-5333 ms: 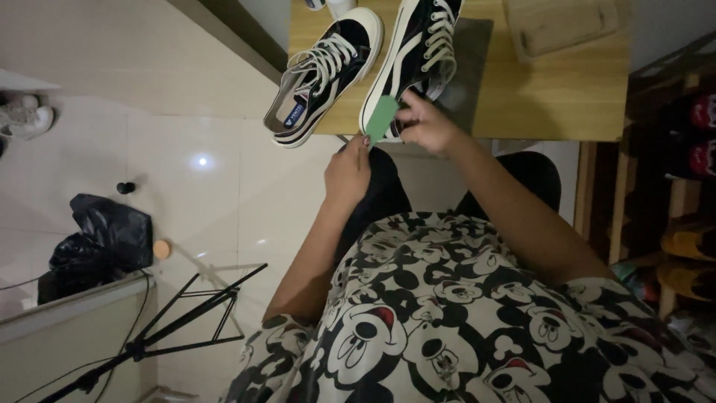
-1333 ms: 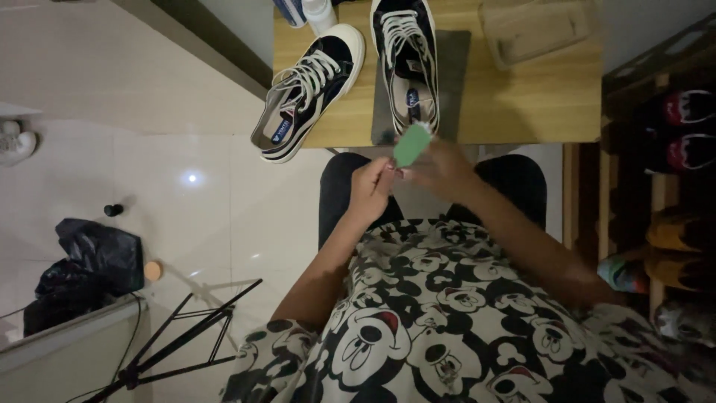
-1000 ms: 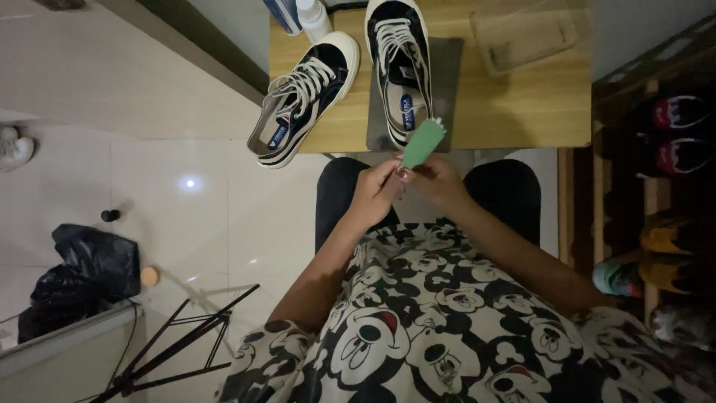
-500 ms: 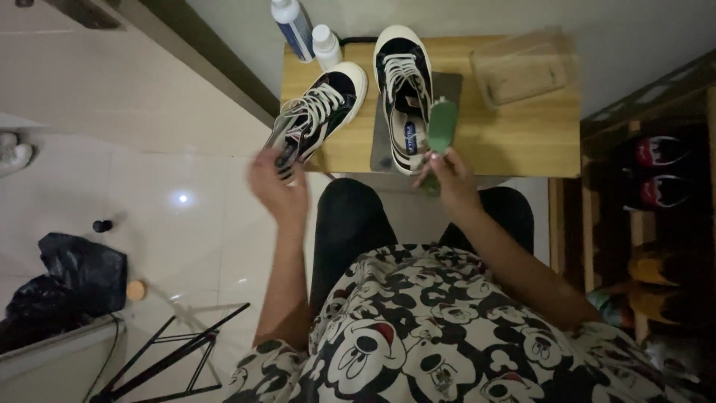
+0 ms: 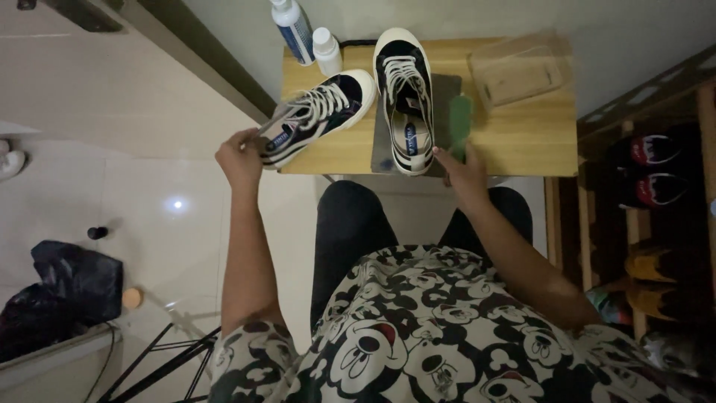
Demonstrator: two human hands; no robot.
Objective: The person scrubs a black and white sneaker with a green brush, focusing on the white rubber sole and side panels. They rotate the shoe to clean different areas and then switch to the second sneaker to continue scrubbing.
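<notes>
Dark sneaker (image 5: 317, 116) heel pinched in left hand (image 5: 240, 157) grip, right hand (image 5: 466, 170) grip closed on green card (image 5: 459, 125), both arms outstretched

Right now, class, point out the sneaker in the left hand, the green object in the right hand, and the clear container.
sneaker (image 5: 317, 119), head view, on its laces
green object (image 5: 460, 125), head view, mid-body
clear container (image 5: 517, 71), head view, its base

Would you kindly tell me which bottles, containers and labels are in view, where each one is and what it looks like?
Blue bottle: table's far left corner, tall, white top.
Small white bottle: just right of it, short, capped.
Clear plastic container: table's far right, shallow, rectangular.
Insole label: inside the upright sneaker, small, blue.
Heel label: on the tilted sneaker gripped by the left hand, pale.
</notes>
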